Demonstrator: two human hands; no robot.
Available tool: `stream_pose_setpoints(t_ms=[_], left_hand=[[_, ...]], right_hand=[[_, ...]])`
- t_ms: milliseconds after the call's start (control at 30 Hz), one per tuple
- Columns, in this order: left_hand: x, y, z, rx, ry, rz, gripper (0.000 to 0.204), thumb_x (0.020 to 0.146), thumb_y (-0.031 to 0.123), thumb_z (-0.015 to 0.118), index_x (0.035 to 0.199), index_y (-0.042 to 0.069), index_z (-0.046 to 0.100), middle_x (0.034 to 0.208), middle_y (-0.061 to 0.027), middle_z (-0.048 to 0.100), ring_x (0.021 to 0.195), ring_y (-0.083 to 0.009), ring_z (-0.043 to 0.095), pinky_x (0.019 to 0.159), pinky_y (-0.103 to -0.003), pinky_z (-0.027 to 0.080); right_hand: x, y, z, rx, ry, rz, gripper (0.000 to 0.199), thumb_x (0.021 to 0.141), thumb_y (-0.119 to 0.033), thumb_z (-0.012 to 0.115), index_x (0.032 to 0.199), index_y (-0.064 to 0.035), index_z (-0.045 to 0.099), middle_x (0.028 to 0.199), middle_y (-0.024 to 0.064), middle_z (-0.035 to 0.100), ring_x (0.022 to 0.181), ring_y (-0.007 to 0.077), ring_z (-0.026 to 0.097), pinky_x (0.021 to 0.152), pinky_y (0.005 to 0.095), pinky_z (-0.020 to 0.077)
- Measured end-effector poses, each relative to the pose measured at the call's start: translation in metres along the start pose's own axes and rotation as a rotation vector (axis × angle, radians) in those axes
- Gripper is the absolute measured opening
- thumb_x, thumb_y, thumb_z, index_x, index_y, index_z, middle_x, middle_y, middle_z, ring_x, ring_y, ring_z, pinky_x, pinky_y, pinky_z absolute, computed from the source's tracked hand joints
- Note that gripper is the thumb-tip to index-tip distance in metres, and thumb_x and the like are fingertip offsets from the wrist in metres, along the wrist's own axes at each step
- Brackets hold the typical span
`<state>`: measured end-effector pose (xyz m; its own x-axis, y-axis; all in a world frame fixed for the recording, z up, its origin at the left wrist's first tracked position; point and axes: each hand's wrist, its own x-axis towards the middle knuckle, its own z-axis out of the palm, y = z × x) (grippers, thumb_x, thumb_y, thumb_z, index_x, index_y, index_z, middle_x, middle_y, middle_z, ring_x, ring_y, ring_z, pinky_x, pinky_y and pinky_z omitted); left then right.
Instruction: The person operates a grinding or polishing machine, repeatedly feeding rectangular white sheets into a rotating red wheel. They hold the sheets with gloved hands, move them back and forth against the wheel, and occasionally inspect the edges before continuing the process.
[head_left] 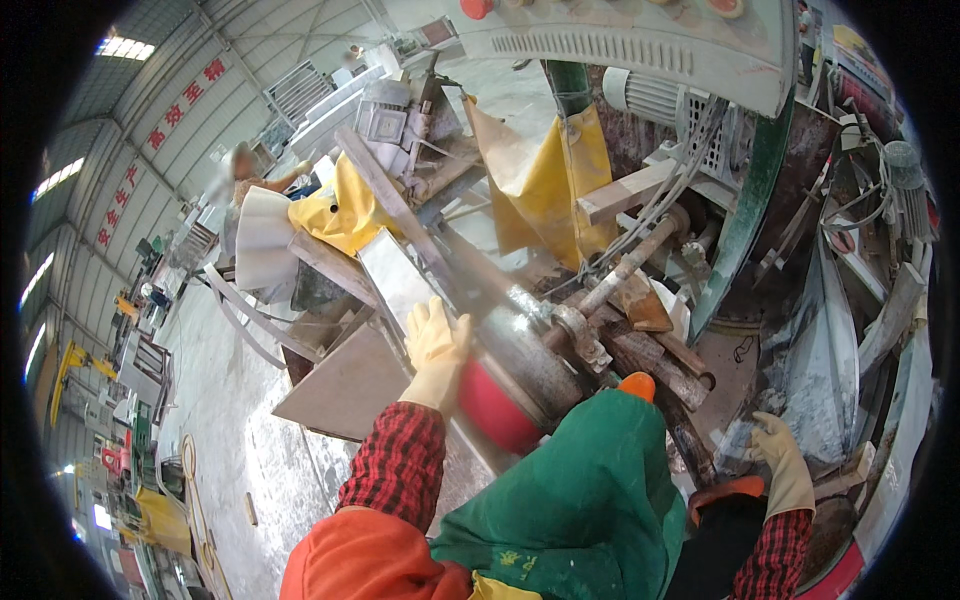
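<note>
My left hand, in a cream rubber glove, lies with its fingers spread on a pale flat slab. Right beside it is a metal drum on a shaft, with a red band around its near side; it looks blurred and wet or dusty. Off to the right, my right hand, gloved the same way, is held low near a grey, dust-covered sheet. Its fingers are slightly bent and apart, with nothing visible in them. Green apron cloth covers my leg beside the drum.
Above hangs a grey control box with a red button. Yellow sheeting, wooden bars, cables and a shaft crowd the machine. A board juts out left. Another person stands behind, far left.
</note>
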<state>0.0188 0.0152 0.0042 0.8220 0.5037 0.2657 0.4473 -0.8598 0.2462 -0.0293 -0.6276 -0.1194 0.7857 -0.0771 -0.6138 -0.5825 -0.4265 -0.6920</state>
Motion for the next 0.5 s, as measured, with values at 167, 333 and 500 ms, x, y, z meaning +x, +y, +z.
stream_pose_setpoints(t_ms=[167, 333, 500], left_hand=[[0.011, 0.007, -0.013, -0.079, -0.187, -0.054, 0.063, 0.080, 0.035, 0.070, 0.134, 0.007, 0.054, 0.138, -0.0220, 0.050, 0.133, -0.0413, 0.044, 0.111, -0.048, 0.039], [0.010, -0.006, -0.017, -0.072, -0.218, -0.048, 0.075, 0.074, 0.035, 0.080, 0.138, 0.004, 0.057, 0.139, -0.0237, 0.056, 0.135, -0.0412, 0.048, 0.115, -0.045, 0.040], [-0.001, -0.005, -0.053, -0.648, -0.283, -0.277, 0.088, 0.070, 0.021, 0.082, 0.151, 0.008, 0.050, 0.136, -0.0185, 0.062, 0.124, -0.0282, 0.060, 0.103, -0.038, 0.049]], right_hand=[[-0.012, -0.010, 0.000, 0.015, 0.020, -0.050, 0.050, 0.104, -0.009, 0.058, 0.152, -0.0038, 0.048, 0.104, 0.0178, 0.072, 0.082, 0.0233, 0.071, 0.065, 0.0380, 0.0573], [-0.007, -0.001, 0.000, -0.048, 0.036, -0.197, 0.052, 0.103, -0.018, 0.061, 0.151, -0.0048, 0.049, 0.108, 0.0163, 0.073, 0.084, 0.0215, 0.070, 0.070, 0.0379, 0.0583], [-0.029, -0.002, -0.004, 0.092, -0.005, -0.223, 0.051, 0.103, -0.021, 0.062, 0.151, -0.0079, 0.051, 0.109, 0.0140, 0.072, 0.084, 0.0202, 0.068, 0.072, 0.0357, 0.0577]])
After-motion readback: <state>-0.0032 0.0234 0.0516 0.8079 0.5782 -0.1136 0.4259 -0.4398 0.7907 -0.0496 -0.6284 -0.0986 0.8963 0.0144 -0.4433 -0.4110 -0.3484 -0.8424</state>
